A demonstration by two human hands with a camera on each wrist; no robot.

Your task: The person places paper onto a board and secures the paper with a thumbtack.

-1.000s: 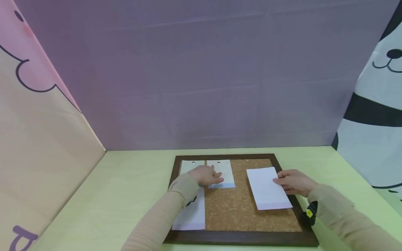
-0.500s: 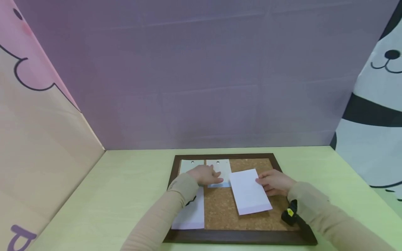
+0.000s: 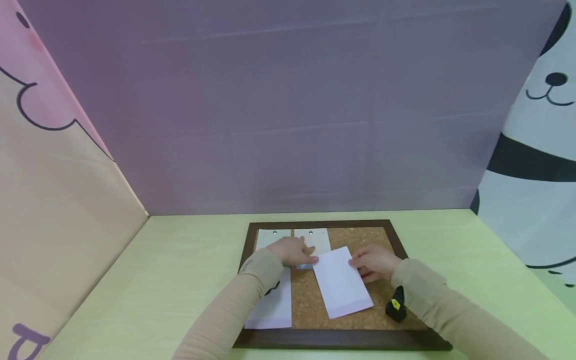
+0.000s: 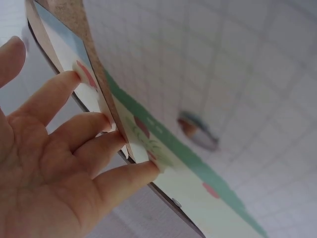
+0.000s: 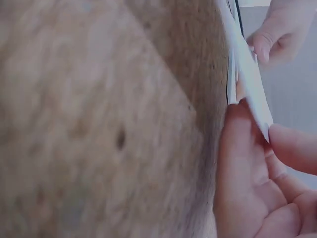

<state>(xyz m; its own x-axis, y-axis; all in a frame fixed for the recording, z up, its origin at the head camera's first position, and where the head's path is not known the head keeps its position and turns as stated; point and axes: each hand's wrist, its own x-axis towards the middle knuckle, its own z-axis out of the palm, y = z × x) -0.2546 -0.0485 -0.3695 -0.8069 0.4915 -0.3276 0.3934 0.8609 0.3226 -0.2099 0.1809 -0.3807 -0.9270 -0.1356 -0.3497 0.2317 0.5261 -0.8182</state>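
My right hand (image 3: 375, 261) pinches a white paper sheet (image 3: 344, 285) by its right edge, thumb on top and fingers beneath. The sheet is tilted and held over a cork board (image 3: 310, 305), its upper left corner by my left thumb. In the right wrist view the sheet (image 5: 252, 82) appears edge-on, above the cork. My left hand (image 3: 291, 251) rests across two small cards at the board's top, a left card (image 3: 268, 238) and a right card (image 3: 320, 241). In the left wrist view its fingertips touch the printed cards. A larger white sheet (image 3: 276, 312) lies lower left, partly behind my sleeve.
A dark wooden frame (image 3: 342, 340) borders the board on a pale green table (image 3: 180, 280). Silver pins sit near both cards' top edges. A purple cloth wall (image 3: 292, 110) stands behind, with printed panels on both sides. Close to the left wrist camera is blurred grid paper (image 4: 237, 59).
My right hand has carried the white sheet leftward from the board's right side to beside the left hand, and the sheet has turned slightly. The left hand has stayed in place.
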